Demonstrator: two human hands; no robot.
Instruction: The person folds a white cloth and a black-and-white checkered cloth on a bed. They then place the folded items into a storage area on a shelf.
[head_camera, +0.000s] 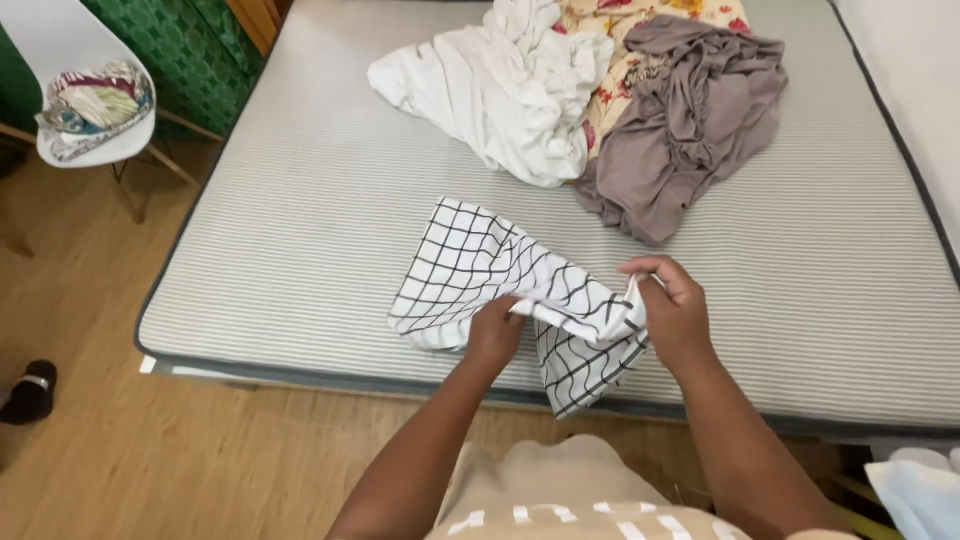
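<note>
While both hands work at the near edge of the mattress (300, 260), one white cloth with a black grid pattern (480, 265) lies partly flat on the striped surface and partly hangs over that edge. The left hand (495, 335) is closed on a bunched fold at the middle of the cloth; the right hand (675, 310) pinches its right-hand edge between thumb and fingers. The two hands are apart, with a stretch of gathered fabric between them. Toward the far edge lies a pile of three garments, touching one another: one crumpled white garment (500, 90), one grey-brown garment (680, 130) at its right, and one cream floral piece (620, 80) partly covered between them. Beyond the mattress's far left corner stands one white chair (70, 40) carrying one folded patterned cloth (95, 105). One dark shoe (30, 392) rests on the wooden floor (150, 460) off the near left corner.
</note>
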